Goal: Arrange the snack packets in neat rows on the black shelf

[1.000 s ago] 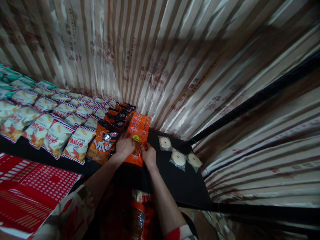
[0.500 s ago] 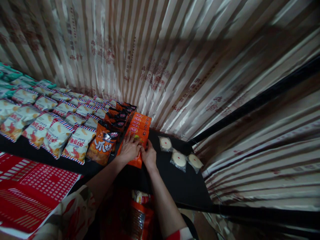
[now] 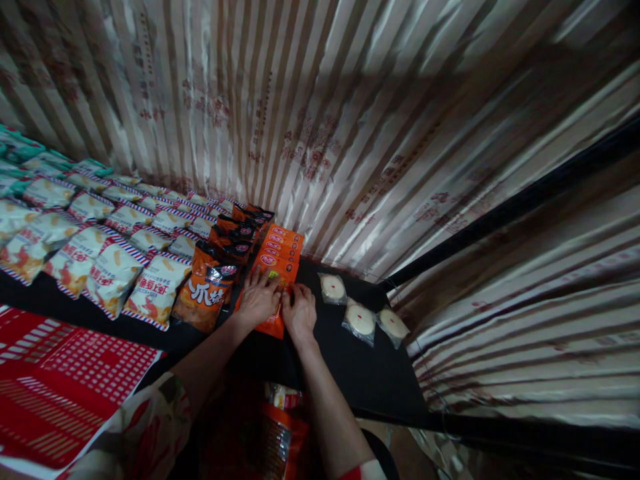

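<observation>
My left hand [image 3: 259, 297] lies flat, fingers spread, on the front orange snack packet [image 3: 273, 325] of an overlapping row of orange packets [image 3: 283, 244] on the black table [image 3: 365, 370]. Close beside it, my right hand [image 3: 300, 308] rests on the same packet's right edge with fingers stretched forward. Just left of the hands stands a row of dark orange crisp bags [image 3: 206, 294]. To the right lie three clear-wrapped round white cakes [image 3: 360, 319].
Rows of white, red-striped shrimp-cracker bags [image 3: 115, 273] and teal packets [image 3: 20, 150] fill the table's left. A red and white printed sheet [image 3: 55, 387] lies at lower left. A striped curtain [image 3: 320, 120] hangs behind. A bag of orange packets [image 3: 280, 427] sits below, by my arms.
My left hand has opened out and slid forward, flat onto the orange packet. My right hand has moved up onto the packet's right edge. The packet now lies pressed flat.
</observation>
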The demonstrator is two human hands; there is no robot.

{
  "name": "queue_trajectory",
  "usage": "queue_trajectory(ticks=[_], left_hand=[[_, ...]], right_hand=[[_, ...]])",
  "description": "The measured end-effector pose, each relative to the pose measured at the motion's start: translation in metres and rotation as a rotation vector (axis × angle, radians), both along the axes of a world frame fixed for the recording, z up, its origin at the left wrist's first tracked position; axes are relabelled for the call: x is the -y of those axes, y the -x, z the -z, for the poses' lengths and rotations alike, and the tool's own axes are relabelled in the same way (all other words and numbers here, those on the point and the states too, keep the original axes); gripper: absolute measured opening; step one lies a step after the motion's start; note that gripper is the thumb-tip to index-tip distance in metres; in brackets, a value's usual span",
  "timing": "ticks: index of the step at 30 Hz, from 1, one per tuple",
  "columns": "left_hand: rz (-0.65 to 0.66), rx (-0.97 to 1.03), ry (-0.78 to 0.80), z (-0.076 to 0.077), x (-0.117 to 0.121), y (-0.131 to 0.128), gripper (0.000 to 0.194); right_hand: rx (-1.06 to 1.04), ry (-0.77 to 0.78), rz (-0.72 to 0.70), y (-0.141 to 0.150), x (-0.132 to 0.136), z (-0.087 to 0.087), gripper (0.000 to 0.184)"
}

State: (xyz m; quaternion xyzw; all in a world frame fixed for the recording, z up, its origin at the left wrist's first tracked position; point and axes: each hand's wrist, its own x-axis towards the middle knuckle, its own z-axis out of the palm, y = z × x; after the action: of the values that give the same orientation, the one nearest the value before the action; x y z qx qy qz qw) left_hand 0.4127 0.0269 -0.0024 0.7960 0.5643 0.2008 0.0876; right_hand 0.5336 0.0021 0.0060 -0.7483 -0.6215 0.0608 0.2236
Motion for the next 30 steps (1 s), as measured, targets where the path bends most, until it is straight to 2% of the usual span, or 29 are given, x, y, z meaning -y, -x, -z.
queue_trajectory(ticks=[4,8,14,24,30], left_hand=[[-0.003,0.001,-0.002,-0.001,0.0,-0.001,0.045],[-0.008,0.013,-0.001,0.0,0.0,-0.001,0.045],[-0.01,0.018,0.015,0.002,-0.001,-0.002,0.045],[-0.001,0.015,0.025,-0.001,0.0,-0.002,0.047],[-0.011,0.011,0.007,0.002,0.0,-0.003,0.048]], right_hand=[[0.034,-0.056,-0.082,-0.005,-0.011,0.007,0.044],[0.063,-0.032,-0.151,-0.008,-0.024,0.01,0.045],[0.051,0.074,-0.136,-0.012,-0.035,0.01,0.045],[0.018,0.029,-0.121,-0.017,-0.037,0.021,0.044],[0.009,0.027,-0.123,-0.015,-0.037,0.016,0.045]])
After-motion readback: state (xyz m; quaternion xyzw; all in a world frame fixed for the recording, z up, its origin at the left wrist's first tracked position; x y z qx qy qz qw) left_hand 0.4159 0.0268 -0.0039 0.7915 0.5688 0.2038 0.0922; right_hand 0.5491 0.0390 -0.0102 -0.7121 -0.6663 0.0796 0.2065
